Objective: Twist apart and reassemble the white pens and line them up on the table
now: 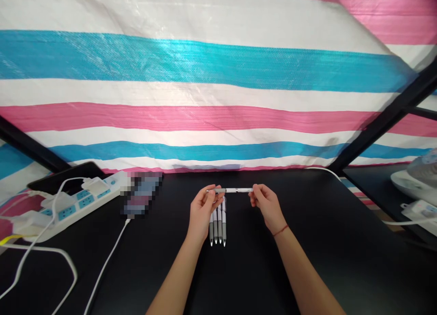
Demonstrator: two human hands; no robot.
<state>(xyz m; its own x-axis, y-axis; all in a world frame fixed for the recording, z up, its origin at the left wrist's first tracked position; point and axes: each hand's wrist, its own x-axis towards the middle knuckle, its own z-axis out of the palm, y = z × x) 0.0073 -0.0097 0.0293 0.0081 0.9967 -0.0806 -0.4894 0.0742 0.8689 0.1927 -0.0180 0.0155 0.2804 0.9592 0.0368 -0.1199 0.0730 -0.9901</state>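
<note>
A white and grey pen (234,190) is held level between my two hands above the black table. My left hand (204,207) pinches its grey grip end, and the fingers of my right hand (266,202) close on the white end. Several more pens (217,228) of the same look lie side by side just under and right of my left hand, grey tips toward me. Their upper ends are partly hidden by my left fingers. A thin red string circles my right wrist.
At the left a white power strip (116,184) holds plugs and white cables (108,260). A blurred-out phone-like object (141,194) lies beside it. The black table (327,242) ends at a striped sheet (218,119) behind. At the right stands a side shelf (372,183) with items.
</note>
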